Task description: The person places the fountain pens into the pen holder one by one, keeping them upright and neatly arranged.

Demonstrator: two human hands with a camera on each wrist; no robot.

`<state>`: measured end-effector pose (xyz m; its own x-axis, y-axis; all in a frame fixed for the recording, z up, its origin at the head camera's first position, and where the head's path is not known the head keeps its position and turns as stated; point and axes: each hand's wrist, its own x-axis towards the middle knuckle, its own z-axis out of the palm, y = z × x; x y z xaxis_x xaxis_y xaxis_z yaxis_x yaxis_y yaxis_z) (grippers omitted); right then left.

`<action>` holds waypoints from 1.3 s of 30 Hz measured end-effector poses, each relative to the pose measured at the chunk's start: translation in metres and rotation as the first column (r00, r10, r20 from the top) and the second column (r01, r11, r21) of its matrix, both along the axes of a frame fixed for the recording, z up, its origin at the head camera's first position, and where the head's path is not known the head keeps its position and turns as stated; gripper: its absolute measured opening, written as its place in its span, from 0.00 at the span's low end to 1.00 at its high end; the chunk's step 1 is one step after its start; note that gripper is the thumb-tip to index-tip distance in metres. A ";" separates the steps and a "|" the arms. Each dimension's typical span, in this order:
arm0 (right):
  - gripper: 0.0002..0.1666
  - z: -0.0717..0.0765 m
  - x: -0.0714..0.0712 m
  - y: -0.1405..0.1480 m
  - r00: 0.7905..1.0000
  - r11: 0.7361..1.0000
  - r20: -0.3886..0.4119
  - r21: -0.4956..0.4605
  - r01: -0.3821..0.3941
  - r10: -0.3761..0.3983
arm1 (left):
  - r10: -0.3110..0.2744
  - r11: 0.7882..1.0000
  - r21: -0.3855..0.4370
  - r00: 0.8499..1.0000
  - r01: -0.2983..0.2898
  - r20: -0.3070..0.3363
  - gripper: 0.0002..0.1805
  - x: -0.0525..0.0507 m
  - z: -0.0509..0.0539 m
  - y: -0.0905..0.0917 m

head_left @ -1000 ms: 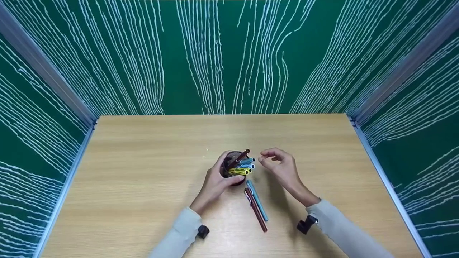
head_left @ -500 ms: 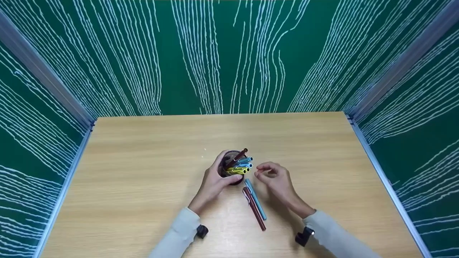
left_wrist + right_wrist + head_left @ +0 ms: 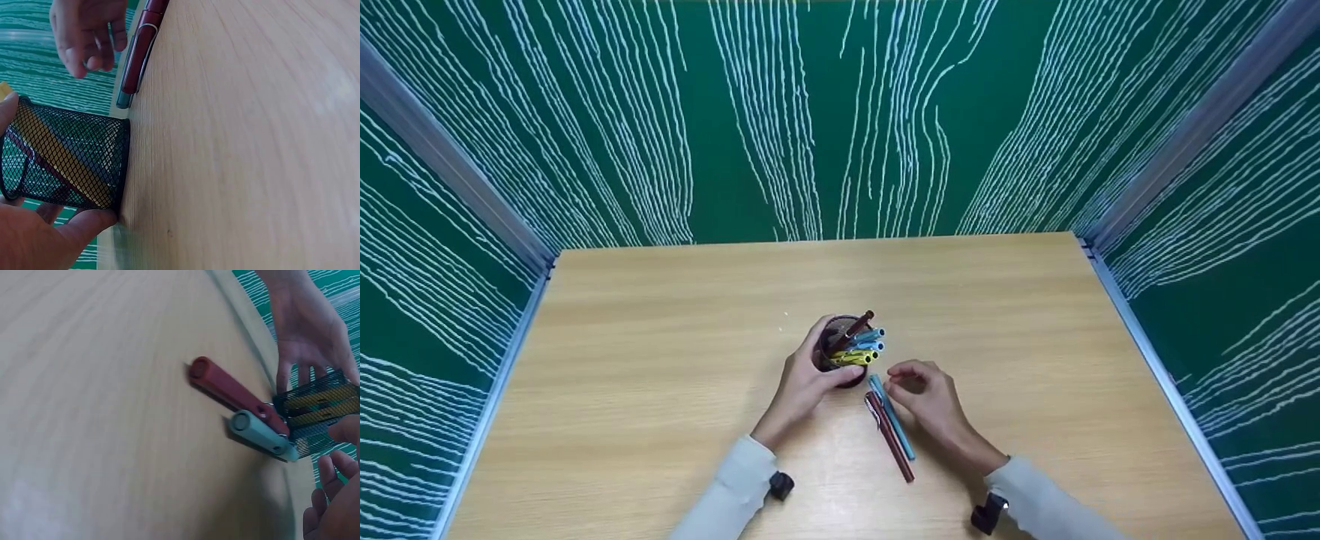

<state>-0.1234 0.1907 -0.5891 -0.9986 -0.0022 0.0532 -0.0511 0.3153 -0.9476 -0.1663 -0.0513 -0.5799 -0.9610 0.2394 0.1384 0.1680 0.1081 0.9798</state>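
Note:
My left hand [image 3: 802,379] grips a black mesh pen cup [image 3: 67,154] around its side, with the thumb near the rim. Several pens lean in the cup: a dark red pen [image 3: 851,332], blue ones and yellow pens [image 3: 851,358]. On the table just in front of the cup lie a teal pen [image 3: 894,420] and a dark red pen [image 3: 891,439], side by side. My right hand [image 3: 930,397] is close to the teal pen's far end, its thumb and fingers bent with a gap between them. Nothing is held in it.
The wooden table [image 3: 660,360] stands between green walls [image 3: 750,135] with wavy white lines. Metal posts [image 3: 1185,127] rise at its back corners. Small white specks [image 3: 784,322] lie left of the cup.
My right hand has come down toward me and slightly left, from beside the cup to beside the teal pen. The left hand keeps its grip on the pen cup.

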 end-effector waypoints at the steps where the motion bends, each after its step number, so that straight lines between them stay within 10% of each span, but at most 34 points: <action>1: 0.11 -0.002 0.001 0.000 1.000 1.000 0.000 0.004 0.001 -0.001 | -0.001 1.000 -0.001 1.000 0.001 0.000 0.48 0.000 0.000 0.000; 15: 0.14 -0.026 0.012 -0.005 0.997 0.989 -0.079 0.149 0.014 -0.002 | 0.000 1.000 -0.009 1.000 0.000 -0.009 0.47 0.001 0.000 0.001; 26: 0.17 -0.035 0.013 -0.006 0.984 0.982 -0.180 0.188 0.022 0.013 | 0.002 0.999 0.043 1.000 -0.002 -0.002 0.47 0.008 0.020 0.005; 39: 0.21 -0.041 0.012 0.001 0.966 0.959 -0.255 0.282 0.042 0.033 | 0.005 1.000 -0.020 1.000 -0.005 -0.004 0.47 0.001 0.001 0.001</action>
